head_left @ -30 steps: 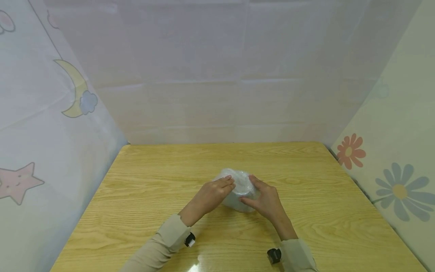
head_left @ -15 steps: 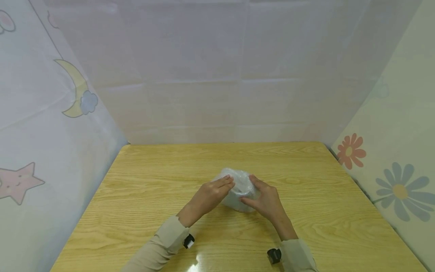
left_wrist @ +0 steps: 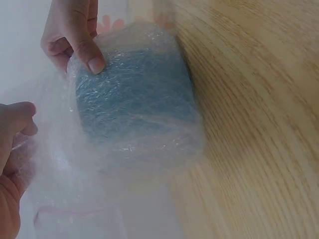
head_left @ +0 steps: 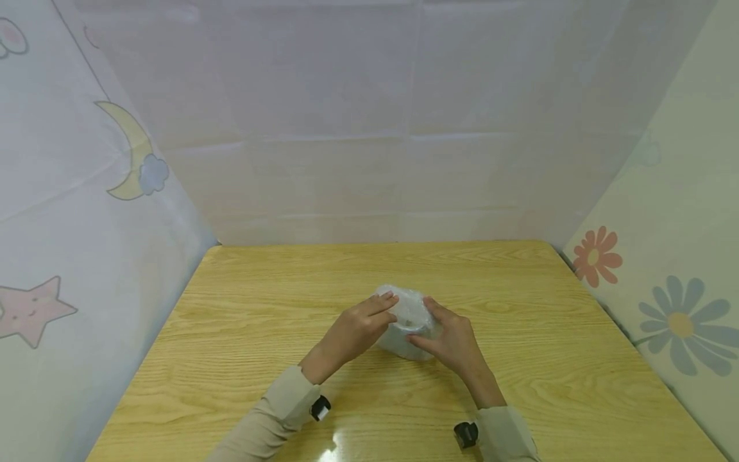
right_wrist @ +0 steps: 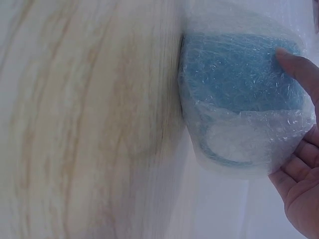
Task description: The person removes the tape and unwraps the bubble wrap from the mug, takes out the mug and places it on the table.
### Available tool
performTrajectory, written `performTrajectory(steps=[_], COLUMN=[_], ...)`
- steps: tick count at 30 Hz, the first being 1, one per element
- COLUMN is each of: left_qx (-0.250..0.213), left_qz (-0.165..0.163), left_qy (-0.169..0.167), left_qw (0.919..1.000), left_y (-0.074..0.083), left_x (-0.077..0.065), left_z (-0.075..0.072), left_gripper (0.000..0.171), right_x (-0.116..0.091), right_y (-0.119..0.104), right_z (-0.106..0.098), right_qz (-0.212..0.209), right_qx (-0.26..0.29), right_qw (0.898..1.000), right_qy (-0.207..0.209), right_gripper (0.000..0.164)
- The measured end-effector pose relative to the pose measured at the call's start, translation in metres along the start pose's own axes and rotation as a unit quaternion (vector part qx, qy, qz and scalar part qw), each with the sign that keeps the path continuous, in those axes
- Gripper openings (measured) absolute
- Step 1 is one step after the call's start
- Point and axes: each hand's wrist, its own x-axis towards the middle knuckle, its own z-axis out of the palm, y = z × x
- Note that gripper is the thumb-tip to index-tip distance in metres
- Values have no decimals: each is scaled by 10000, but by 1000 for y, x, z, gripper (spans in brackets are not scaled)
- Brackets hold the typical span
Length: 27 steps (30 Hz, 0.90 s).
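A blue thing with a rounded outline (left_wrist: pixel 137 94) stands on the table, wrapped in clear bubble wrap (head_left: pixel 407 307); the wrap blurs its kind. My right hand (head_left: pixel 456 340) grips it from the right, thumb (right_wrist: pixel 296 69) on the near side and fingers behind. On the left, my left hand (head_left: pixel 358 328) pinches loose bubble wrap (left_wrist: pixel 60 144) at the top of the bundle between thumb and fingers. In the right wrist view, a pale round end with a blue curved edge (right_wrist: pixel 229 160) shows through the film.
The bundle is near the middle of a wood-grain table (head_left: pixel 277 289). A pale backdrop (head_left: pixel 369 160) rises behind the far edge. Printed side panels, one with a moon (head_left: pixel 129 151) and one with flowers (head_left: pixel 681 325), flank the table.
My left fingers have lifted and spread slightly at the top of the bundle, and the wrap there has shifted. My right hand keeps its grip in the same place.
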Motion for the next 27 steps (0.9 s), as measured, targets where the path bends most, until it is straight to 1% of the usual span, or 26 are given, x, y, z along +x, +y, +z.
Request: performTrajectory(steps=[4,8,12,17,24,27], left_qx=[-106,-113,-80,-129,-173,-346], left_qz=[51,85,48,-76,-228,-371], left_qy=[-186,-382,-451,-307,89,257], left_qw=[9998,9992,9989,9994,9996,9984], left_y=[-1,0,0,1,1,0], left_x=[2,4,5,4,3,3], left_z=[0,0,0,-1,-2,-1], left_gripper=[24,27,30,34,33,33], right_x=[0,0,0,1,0,0], right_y=[0,1,1,1,1,1], right_z=[0,0,0,-1,-1,-2], right_qz=[24,7,-50,-72,-94,-119], right_qx=[4,13,14,13,-28,52], right_qw=[10000,10000,10000,10000,10000,9999], right_qy=[-13,-28,-21,-2,-21,13], right_gripper=[81,82,82,83,84,82])
